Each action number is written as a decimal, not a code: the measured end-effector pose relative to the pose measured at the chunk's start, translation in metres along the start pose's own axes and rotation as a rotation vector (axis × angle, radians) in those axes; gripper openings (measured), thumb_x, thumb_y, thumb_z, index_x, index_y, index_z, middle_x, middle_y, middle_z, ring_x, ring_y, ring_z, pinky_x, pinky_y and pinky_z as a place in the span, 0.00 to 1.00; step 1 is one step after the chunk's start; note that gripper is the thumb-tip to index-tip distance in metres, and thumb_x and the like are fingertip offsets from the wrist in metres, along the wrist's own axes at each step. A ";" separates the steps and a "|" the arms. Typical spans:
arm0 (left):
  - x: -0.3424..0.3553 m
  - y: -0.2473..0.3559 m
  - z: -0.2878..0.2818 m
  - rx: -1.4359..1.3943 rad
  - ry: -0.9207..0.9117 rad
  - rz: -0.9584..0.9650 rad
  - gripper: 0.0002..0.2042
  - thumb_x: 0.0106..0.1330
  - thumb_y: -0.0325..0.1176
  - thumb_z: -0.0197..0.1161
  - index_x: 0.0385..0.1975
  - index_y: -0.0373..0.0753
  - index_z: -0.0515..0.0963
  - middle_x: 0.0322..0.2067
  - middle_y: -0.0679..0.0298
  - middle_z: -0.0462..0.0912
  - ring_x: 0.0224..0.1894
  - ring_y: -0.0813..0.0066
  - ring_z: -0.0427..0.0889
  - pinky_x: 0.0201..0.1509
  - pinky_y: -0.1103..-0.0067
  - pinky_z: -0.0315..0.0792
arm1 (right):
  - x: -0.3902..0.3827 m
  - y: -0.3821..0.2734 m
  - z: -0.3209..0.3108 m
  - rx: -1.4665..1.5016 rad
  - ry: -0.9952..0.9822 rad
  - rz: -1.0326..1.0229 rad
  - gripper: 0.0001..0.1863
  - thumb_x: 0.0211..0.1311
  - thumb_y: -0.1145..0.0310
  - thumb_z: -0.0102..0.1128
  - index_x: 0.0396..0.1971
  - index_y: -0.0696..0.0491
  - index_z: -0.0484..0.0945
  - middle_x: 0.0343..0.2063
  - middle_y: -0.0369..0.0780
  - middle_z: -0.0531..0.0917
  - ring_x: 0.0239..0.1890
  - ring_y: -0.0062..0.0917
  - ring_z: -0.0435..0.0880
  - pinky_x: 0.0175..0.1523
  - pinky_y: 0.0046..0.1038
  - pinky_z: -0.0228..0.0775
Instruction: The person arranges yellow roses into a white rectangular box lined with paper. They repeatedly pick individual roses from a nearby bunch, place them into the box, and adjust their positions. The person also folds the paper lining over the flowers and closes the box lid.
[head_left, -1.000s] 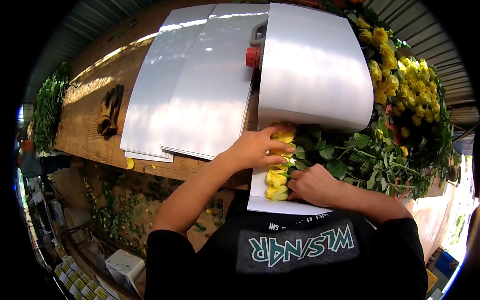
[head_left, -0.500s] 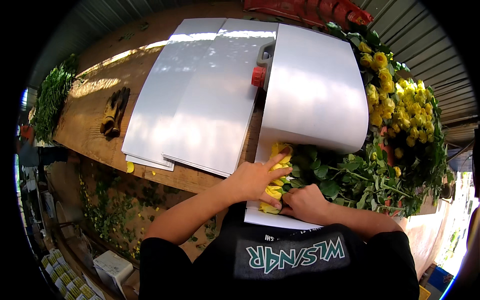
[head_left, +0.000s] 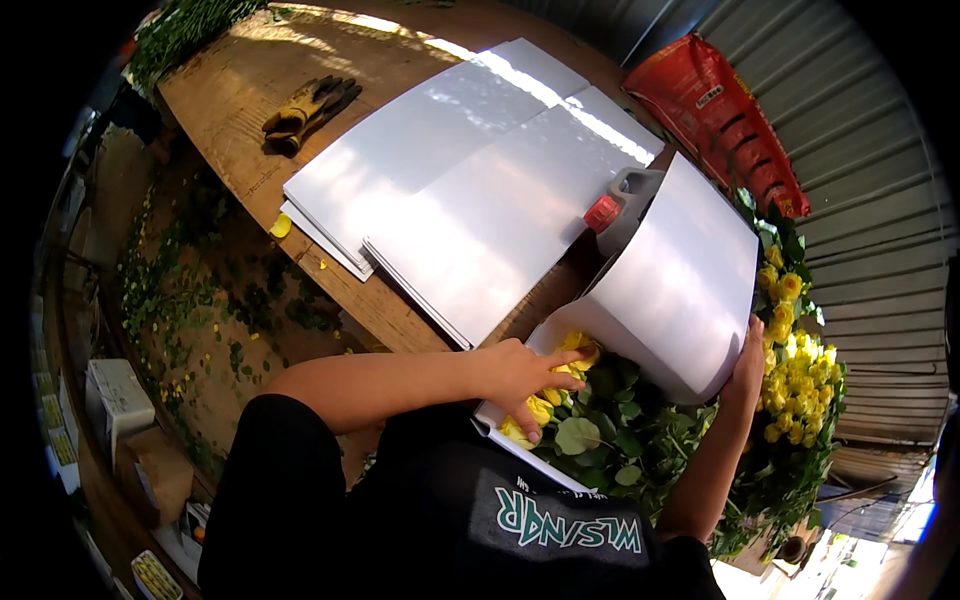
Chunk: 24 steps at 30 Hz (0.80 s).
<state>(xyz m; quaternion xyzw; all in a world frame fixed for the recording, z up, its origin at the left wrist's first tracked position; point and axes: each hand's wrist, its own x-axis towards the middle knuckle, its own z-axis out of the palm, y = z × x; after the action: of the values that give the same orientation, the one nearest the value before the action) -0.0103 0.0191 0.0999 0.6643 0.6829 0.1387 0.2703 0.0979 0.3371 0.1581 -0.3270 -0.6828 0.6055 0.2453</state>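
Observation:
My left hand (head_left: 522,378) lies with its fingers spread over a row of yellow roses (head_left: 541,408) on white card. The leafy stems (head_left: 610,440) run right from the blooms. A large white sheet (head_left: 690,270) arches over the stems, its near edge curling up. Out on the right, my right hand (head_left: 745,365) is at the sheet's right edge, fingers along it and seemingly gripping it; the thumb is hidden. Behind the sheet's left side stands a grey jug (head_left: 632,190) with a red cap (head_left: 602,213).
Stacks of white sheets (head_left: 480,210) cover the middle of the wooden table (head_left: 230,130). Work gloves (head_left: 308,112) lie to the left. More yellow roses (head_left: 800,390) are heaped at the right. A red sack (head_left: 715,110) leans by the corrugated wall (head_left: 850,170).
My right hand has left the roses and moved right to the sheet's edge. My left hand stays on the blooms. The view has turned, so the table appears tilted.

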 end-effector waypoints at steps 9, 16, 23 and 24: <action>-0.004 -0.014 0.016 -0.245 0.064 0.082 0.43 0.39 0.65 0.61 0.57 0.49 0.60 0.64 0.55 0.39 0.43 0.61 0.77 0.46 0.73 0.71 | -0.081 -0.054 0.044 0.086 -0.668 -0.322 0.27 0.66 0.55 0.34 0.56 0.60 0.54 0.51 0.48 0.65 0.53 0.38 0.65 0.55 0.37 0.57; -0.003 -0.011 0.010 -0.261 -0.027 0.042 0.41 0.39 0.63 0.63 0.55 0.49 0.63 0.52 0.58 0.65 0.45 0.61 0.74 0.47 0.73 0.68 | -0.085 -0.004 0.099 -0.765 -1.303 -0.333 0.32 0.65 0.54 0.35 0.60 0.62 0.45 0.60 0.53 0.53 0.62 0.43 0.53 0.64 0.37 0.43; -0.011 -0.010 0.012 -0.184 0.169 0.047 0.23 0.42 0.56 0.65 0.33 0.46 0.77 0.29 0.60 0.80 0.31 0.59 0.78 0.36 0.71 0.72 | -0.096 0.014 0.093 -0.843 -1.258 -0.420 0.37 0.64 0.51 0.36 0.61 0.63 0.38 0.62 0.53 0.47 0.64 0.45 0.46 0.65 0.34 0.37; -0.010 -0.008 0.012 -0.182 0.167 0.028 0.23 0.42 0.55 0.66 0.32 0.45 0.77 0.29 0.59 0.80 0.31 0.59 0.78 0.36 0.71 0.72 | -0.096 0.014 0.092 -0.844 -1.251 -0.417 0.37 0.64 0.51 0.36 0.61 0.63 0.38 0.62 0.53 0.48 0.64 0.44 0.46 0.65 0.34 0.36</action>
<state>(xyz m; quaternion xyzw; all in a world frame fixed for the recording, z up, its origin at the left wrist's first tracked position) -0.0109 0.0061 0.0873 0.6328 0.6782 0.2586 0.2697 0.0968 0.2050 0.1368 0.1444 -0.9140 0.3078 -0.2216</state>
